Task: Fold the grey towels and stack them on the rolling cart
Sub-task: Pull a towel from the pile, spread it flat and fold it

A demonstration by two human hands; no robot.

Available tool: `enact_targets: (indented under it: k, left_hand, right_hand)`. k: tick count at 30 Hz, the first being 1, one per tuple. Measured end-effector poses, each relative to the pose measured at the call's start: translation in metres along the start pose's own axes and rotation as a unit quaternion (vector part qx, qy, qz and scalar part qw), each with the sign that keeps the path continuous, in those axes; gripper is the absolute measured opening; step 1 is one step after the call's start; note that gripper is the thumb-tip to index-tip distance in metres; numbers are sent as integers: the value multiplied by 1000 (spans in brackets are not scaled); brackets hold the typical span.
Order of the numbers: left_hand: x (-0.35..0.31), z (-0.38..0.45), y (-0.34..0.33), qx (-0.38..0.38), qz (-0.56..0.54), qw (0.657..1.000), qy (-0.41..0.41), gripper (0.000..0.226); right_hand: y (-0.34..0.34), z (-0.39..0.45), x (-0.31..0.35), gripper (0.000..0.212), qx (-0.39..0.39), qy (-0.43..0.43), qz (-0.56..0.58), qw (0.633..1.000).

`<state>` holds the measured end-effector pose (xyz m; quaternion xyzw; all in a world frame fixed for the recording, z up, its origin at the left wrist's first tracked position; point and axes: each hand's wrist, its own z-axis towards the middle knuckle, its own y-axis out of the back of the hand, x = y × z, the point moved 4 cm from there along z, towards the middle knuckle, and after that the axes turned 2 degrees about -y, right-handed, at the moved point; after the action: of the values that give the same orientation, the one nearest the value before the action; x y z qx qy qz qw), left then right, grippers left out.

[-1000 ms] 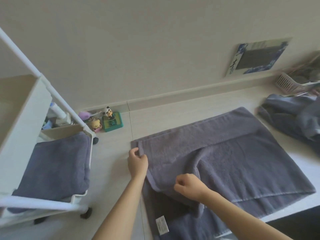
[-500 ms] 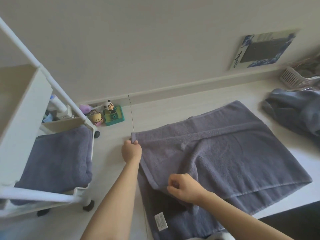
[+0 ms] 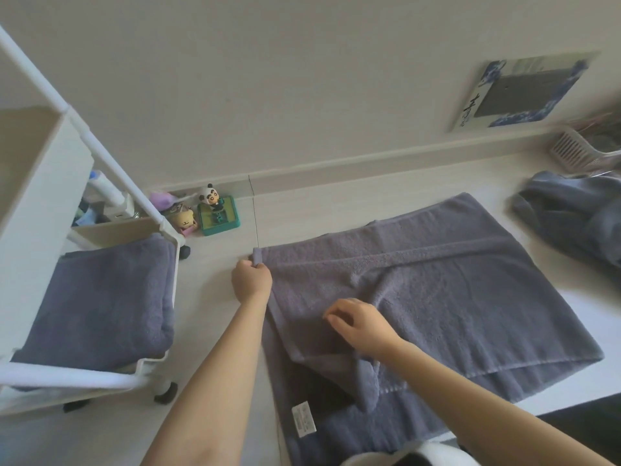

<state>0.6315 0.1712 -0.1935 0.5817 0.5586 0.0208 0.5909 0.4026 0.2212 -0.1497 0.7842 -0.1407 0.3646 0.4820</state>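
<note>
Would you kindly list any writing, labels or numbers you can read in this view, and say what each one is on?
No text here can be read with certainty.
White care label on the grey towel: printed lines, too small and blurred to read.
Blue-bordered board leaning on the wall: dark brush-style characters down its left edge, not legible.
Panda figure on its green base: no readable text.

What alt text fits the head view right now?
A person's left hand pinches the far-left corner of a half-folded grey towel on the pale floor while the right hand rests open on it. A folded grey towel lies in the white rolling cart.
</note>
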Motion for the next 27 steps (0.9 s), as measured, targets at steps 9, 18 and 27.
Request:
enact_targets:
  k: [9, 18, 27]
  left_hand:
    - [-6, 4, -8, -16, -1, 1000, -6, 31]
    - [-2, -17, -6, -95, -56, 993, -44, 25]
    - [4, 4, 0, -85, -16, 996, 3, 25]
  right_hand:
    - [54, 61, -37, 33, -121, -17, -139, 983]
    - [90, 145, -60, 41, -8, -27, -238, 971]
    - [119, 179, -83, 41, 125, -40, -296, 946]
